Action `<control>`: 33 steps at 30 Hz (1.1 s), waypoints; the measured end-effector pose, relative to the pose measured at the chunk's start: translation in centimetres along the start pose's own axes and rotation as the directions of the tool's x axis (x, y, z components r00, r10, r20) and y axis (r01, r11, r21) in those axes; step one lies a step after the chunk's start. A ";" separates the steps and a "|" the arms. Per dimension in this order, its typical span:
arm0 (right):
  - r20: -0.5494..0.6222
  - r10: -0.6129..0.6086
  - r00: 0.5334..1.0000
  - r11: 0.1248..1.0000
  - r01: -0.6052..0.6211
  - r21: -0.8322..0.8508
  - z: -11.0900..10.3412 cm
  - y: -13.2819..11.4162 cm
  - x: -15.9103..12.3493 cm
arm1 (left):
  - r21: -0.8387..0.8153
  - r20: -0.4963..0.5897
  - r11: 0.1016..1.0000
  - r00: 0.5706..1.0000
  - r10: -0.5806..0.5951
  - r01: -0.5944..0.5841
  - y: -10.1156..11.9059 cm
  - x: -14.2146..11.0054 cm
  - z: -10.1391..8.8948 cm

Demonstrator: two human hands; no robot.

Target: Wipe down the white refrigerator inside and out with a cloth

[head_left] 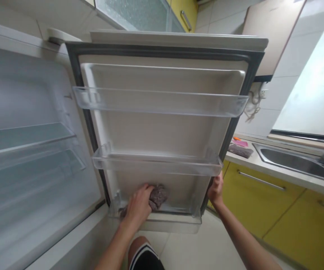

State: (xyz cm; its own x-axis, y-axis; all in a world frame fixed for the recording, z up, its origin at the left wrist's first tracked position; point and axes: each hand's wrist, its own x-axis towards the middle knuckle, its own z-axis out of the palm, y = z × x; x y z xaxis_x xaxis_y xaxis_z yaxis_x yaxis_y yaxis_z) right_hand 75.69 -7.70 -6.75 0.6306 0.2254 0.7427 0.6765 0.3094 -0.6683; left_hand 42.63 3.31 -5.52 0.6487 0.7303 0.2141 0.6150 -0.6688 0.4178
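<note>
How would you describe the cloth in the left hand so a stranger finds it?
Find the open refrigerator door, then its lowest clear bin. There the left hand holds a bunched gray-brown cloth. Unlike the flatter grayish cloth beside the sink, it is in hand.

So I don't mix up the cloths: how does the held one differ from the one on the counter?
The held cloth is bunched under the left hand; the counter cloth lies flatter. The held cloth is low at the refrigerator door; the counter cloth sits beside the sink. Both look grey-brown.
</note>
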 end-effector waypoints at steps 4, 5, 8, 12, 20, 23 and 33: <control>-0.019 0.021 1.000 1.000 -0.021 0.006 0.1 0.5 0.3 | -0.073 -0.580 0.984 0.795 -0.177 0.165 -4.0 -1.2 -3.6; -0.021 0.024 0.999 1.000 -0.024 0.007 0.1 0.7 0.3 | -0.124 -0.719 0.974 0.659 -0.220 0.189 -4.7 -1.1 -4.1; -0.013 0.034 0.999 0.999 -0.033 0.010 -0.2 1.0 0.0 | -0.229 -0.904 0.958 0.328 -0.276 0.174 -5.3 0.5 -4.7; -0.005 0.053 0.999 0.998 -0.053 0.027 -0.6 1.6 -0.7 | -0.239 -0.888 0.960 0.369 -0.276 0.143 -2.8 3.4 -3.3; -0.005 0.016 1.000 1.000 -0.016 0.006 -0.5 1.7 -0.4 | 0.016 -0.625 0.991 0.772 0.115 -0.134 7.1 2.8 2.7; 0.035 -0.019 0.999 1.000 0.020 -0.023 -0.7 1.5 0.1 | 0.171 -0.472 0.926 0.796 0.378 -0.337 8.4 2.3 3.4; 0.014 -0.003 1.000 1.000 0.003 0.001 -0.3 1.4 0.1 | -0.434 -0.862 0.894 0.236 -0.449 0.116 0.1 4.6 -1.3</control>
State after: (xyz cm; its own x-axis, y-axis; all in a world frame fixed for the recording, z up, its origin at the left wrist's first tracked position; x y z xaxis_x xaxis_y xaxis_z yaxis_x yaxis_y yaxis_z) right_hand 76.84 -7.50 -7.60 0.6227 0.2375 0.7455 0.6783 0.3111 -0.6657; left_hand 45.09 6.79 -3.40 -0.5093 0.5926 0.6240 0.4306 -0.4523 0.7810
